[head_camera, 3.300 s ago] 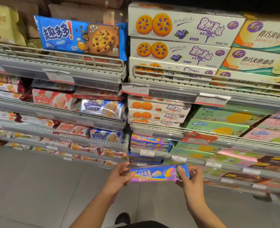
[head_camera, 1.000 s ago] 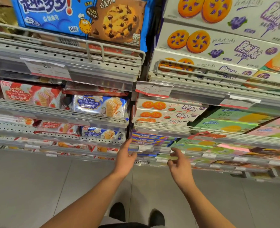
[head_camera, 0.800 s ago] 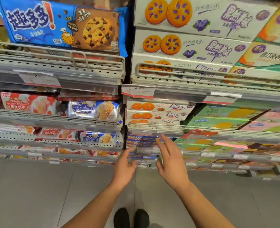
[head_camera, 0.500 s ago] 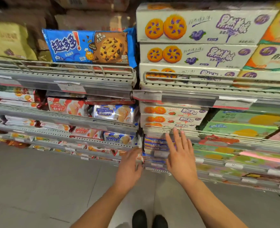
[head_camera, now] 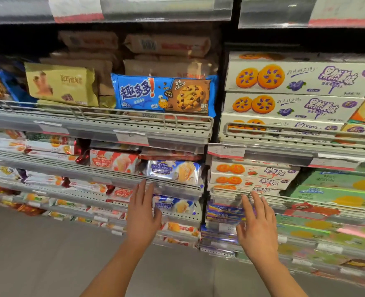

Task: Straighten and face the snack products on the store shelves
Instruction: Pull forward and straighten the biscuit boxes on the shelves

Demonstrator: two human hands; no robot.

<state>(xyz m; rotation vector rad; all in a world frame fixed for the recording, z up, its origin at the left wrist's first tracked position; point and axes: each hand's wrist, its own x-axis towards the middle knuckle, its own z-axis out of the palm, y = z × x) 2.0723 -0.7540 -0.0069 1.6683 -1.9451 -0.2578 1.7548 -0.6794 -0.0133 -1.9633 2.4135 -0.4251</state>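
Aisle: a shop aisle with a grey floor and two bays of tilted grey shelving, each shelf fronted by a wire rail and a price strip so packs lean forward without sliding off.
Left bay, upper shelf: a blue chocolate-chip cookie pack stands upright against the shelf rail, front face out; a gold pack beside it leans a little, with brown packs stacked behind as back stock.
Left bay, lower shelves: a red wafer pack and a blue-and-white wafer pack lie side by side, faces forward, the blue one slightly askew.
Right bay: white blueberry biscuit boxes are stacked flat in a neat column, labels outward; smaller orange biscuit boxes sit one shelf lower, green boxes to their right.
Left hand: left hand is raised in front of the wafer shelves, fingers straight and released, holding nothing; whether it touches the shelf edge I cannot tell.
Right hand: right hand hangs before the purple packs, fingers spread and loose, gripping nothing.
Judgement: both palms look ready to push packs flush, likely the skewed wafer pack or the purple stack.
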